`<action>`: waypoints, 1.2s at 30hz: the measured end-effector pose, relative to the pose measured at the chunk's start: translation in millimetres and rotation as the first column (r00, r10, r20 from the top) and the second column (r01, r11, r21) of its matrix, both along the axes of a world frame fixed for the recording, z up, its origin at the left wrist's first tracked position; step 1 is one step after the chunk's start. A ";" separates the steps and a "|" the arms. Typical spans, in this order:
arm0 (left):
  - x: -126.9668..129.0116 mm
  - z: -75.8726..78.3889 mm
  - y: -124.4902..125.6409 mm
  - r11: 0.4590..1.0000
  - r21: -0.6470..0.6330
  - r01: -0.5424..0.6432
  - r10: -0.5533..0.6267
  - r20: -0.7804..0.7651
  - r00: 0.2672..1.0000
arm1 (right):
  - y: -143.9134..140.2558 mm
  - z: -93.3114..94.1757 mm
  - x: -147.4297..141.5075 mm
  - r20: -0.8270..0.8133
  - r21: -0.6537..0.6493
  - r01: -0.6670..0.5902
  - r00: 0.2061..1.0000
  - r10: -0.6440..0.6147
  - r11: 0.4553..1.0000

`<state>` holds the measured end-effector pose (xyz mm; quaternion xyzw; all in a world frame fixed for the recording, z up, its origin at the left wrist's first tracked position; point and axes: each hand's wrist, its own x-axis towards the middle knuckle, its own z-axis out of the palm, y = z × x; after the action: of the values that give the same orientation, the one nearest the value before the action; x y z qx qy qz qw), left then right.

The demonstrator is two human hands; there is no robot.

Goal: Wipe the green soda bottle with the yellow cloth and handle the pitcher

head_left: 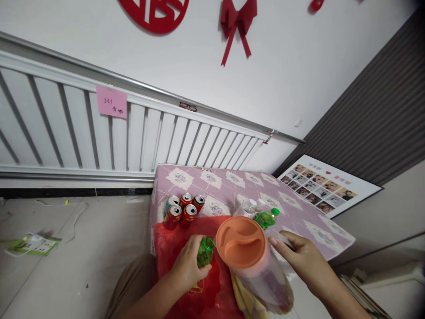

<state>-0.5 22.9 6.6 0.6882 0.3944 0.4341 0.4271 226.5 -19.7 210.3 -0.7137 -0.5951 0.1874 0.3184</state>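
Note:
My left hand (188, 264) is wrapped round a green plastic bottle (205, 251) with its cap off and its mouth pointing up. My right hand (300, 252) grips the handle of a clear pitcher (265, 283), which has an orange lid (241, 241) and some liquid low inside. The pitcher tilts slightly, its lid close beside the bottle's mouth, with a small gap between them. Under both lies a red plastic sheet (179, 274) with a yellow print. Part of a yellow cloth (245, 297) shows beneath the pitcher.
Several drink cans (189, 213) stand together on the patterned tablecloth (212, 179). Behind the pitcher are a green-capped bottle (265, 218) and some clear bottles (249, 207). A white radiator (172, 137) runs along the wall; a framed photo board (327, 186) leans at right. A power strip (31, 243) lies on the floor.

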 end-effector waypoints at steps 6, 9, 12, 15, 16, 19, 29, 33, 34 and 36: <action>-0.2 -1.9 0.0 1.000 0.008 -0.004 0.004 0.017 1.000 | 3.1 4.3 -3.8 0.044 -0.003 -0.003 0.999 0.003 1.000; 0.5 -2.9 0.4 1.000 0.009 0.003 -0.004 0.011 1.000 | 2.7 7.3 -9.7 0.074 0.009 -0.004 0.997 0.004 1.000; 1.0 -2.7 1.4 1.000 0.013 0.008 -0.008 0.002 1.000 | 0.2 10.4 -19.1 0.097 0.051 -0.006 0.995 0.001 0.999; 1.0 -2.3 2.2 1.000 0.014 0.010 -0.010 -0.010 1.000 | -1.2 12.1 -24.4 0.108 0.067 -0.009 0.994 0.002 0.998; 1.0 -2.5 2.3 1.000 0.012 0.010 -0.009 -0.011 1.000 | -0.8 12.1 -23.9 0.114 0.063 -0.015 0.993 0.007 0.998; 1.1 -3.9 2.3 1.000 0.013 0.007 -0.006 -0.009 1.000 | 2.6 9.5 -16.0 0.142 0.019 -0.047 0.989 0.043 0.999; 1.2 -3.2 2.3 1.000 0.015 0.008 -0.008 -0.003 1.000 | 11.8 -2.7 8.0 0.180 -0.083 -0.112 0.976 0.125 0.990; 0.4 -1.8 1.4 1.000 0.012 0.013 -0.013 -0.011 1.000 | 12.1 1.0 3.4 0.199 -0.078 -0.109 0.972 0.122 0.991; 0.2 -1.8 1.5 1.000 0.014 0.014 -0.014 -0.009 1.000 | 12.1 2.7 1.5 0.207 -0.081 -0.107 0.971 0.121 0.991; -0.1 -2.4 1.8 1.000 0.021 0.013 -0.013 -0.004 1.000 | 12.0 6.2 -2.5 0.221 -0.094 -0.107 0.967 0.126 0.990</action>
<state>-0.6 24.7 4.3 0.6960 0.3861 0.4343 0.4218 224.0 -7.6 216.5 -0.7064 -0.6603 0.1474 0.2078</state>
